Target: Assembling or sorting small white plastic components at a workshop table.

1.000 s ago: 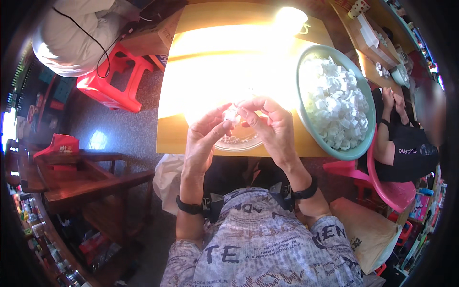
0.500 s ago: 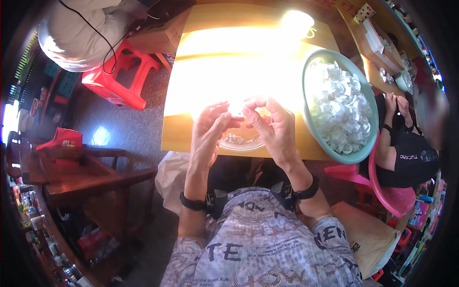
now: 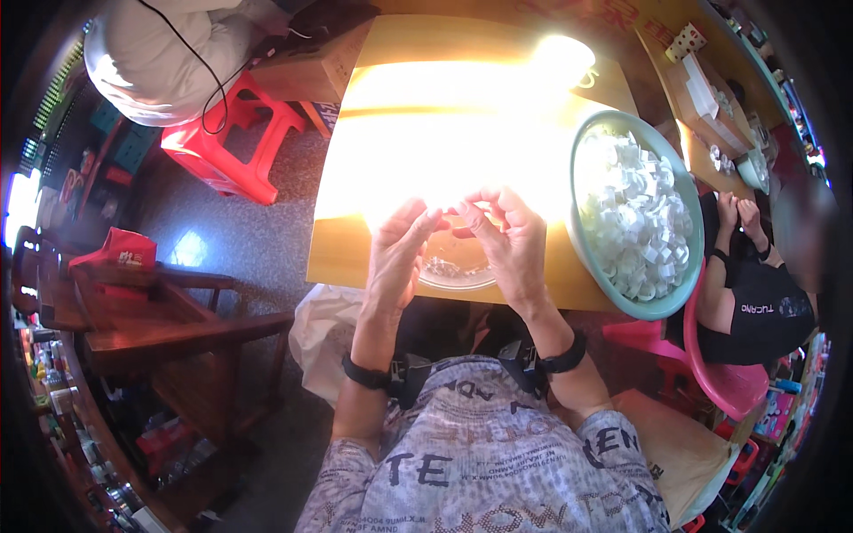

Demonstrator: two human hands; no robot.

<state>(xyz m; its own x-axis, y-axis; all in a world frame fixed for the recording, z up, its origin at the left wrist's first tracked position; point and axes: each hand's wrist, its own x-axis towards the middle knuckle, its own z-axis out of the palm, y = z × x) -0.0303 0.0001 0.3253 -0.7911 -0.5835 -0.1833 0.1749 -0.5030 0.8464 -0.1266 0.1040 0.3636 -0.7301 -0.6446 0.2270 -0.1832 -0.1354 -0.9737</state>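
1. Between the fingertips of the left hand and right hand, a small pale piece could be seen a second ago; now it is lost in glare.
2. Both hands are held with thumbs and fingers bent close together, above the middle of the near edge of the table. Each grip is narrow, but whether anything is held cannot be told.
3. Because of this, the piece can be placed only by judgement: probably at the fingertips, where fine two-handed work seems to be continuing.
4. Below the hands, a shallow dish is set by the near edge, with small pale bits lying in it.
5. At the table's right edge, towards the near corner, a pale green basin is heaped with white pieces; no clear change is shown there.
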